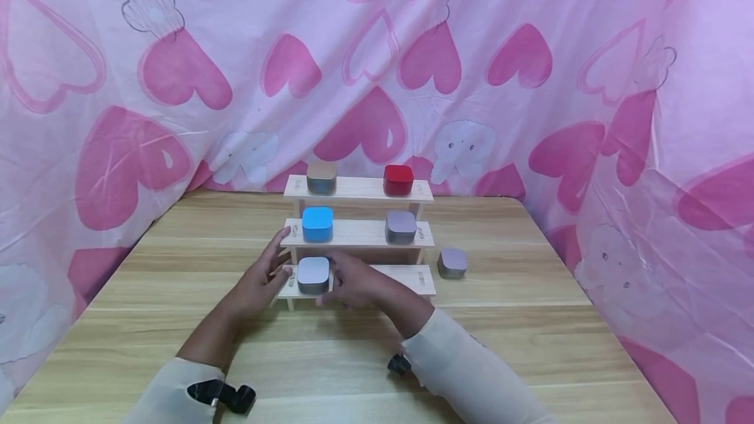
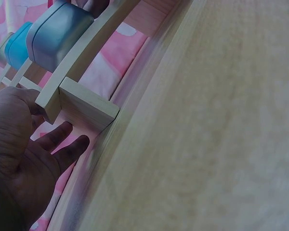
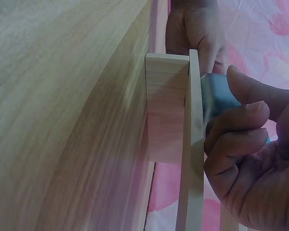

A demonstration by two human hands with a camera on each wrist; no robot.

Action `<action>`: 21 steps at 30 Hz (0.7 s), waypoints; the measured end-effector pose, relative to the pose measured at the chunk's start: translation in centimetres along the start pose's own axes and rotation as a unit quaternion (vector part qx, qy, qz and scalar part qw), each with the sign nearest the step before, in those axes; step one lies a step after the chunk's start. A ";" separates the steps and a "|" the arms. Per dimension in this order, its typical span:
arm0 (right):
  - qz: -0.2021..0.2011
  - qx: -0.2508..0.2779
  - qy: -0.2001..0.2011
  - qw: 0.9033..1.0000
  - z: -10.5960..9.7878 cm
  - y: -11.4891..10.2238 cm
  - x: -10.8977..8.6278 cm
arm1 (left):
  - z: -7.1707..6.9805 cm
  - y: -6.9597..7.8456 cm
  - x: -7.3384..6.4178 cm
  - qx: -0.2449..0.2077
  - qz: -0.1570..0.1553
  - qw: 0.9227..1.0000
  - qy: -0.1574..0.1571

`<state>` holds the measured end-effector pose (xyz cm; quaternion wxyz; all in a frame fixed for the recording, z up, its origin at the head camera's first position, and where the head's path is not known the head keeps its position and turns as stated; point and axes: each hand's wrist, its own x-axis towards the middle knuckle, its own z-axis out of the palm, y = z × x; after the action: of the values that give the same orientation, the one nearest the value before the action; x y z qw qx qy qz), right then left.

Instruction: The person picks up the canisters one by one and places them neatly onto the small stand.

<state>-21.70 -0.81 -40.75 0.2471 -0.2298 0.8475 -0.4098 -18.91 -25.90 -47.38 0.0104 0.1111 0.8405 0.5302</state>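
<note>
A small white-topped square tin [image 1: 313, 275] with a silvery body stands on the left part of the lowest tier of a wooden step rack [image 1: 406, 273]. My right hand [image 1: 356, 280] holds this tin at its right side, thumb towards the front and curled fingers close over the shelf. At the rack's left end is my left hand [image 1: 259, 283], thumb beside the shelf end. In the left wrist view, its loosely spread fingers [image 2: 70, 154] hang below the shelf board [image 2: 62, 79], around its corner.
A blue tin [image 1: 317, 224] and a lilac tin [image 1: 400, 227] stand on the middle tier. Above are a tan tin [image 1: 321, 177] and a red tin [image 1: 398, 179]. Another lilac tin [image 1: 452, 263] sits on the table [image 1: 330, 358], right of the rack. A heart-patterned cloth [image 1: 365, 38] hangs behind.
</note>
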 end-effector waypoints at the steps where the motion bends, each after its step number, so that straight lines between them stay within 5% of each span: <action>1: 0.001 0.000 0.001 1.000 0.0 0.1 -0.1 | 0.0 0.0 0.0 0.001 0.001 1.000 0.001; 12: 0.044 -0.032 0.001 0.999 -1.2 0.5 -2.9 | 0.0 -0.1 0.2 0.002 0.002 1.000 -0.002; 21: 0.029 -0.036 0.005 0.999 -2.8 1.4 -5.2 | 0.0 0.0 0.1 -0.009 -0.009 1.000 -0.004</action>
<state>-19.64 4.68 -39.19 0.2462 -0.2115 0.8691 -0.3733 -18.98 -25.89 -47.33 0.0193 0.1059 0.8364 0.5374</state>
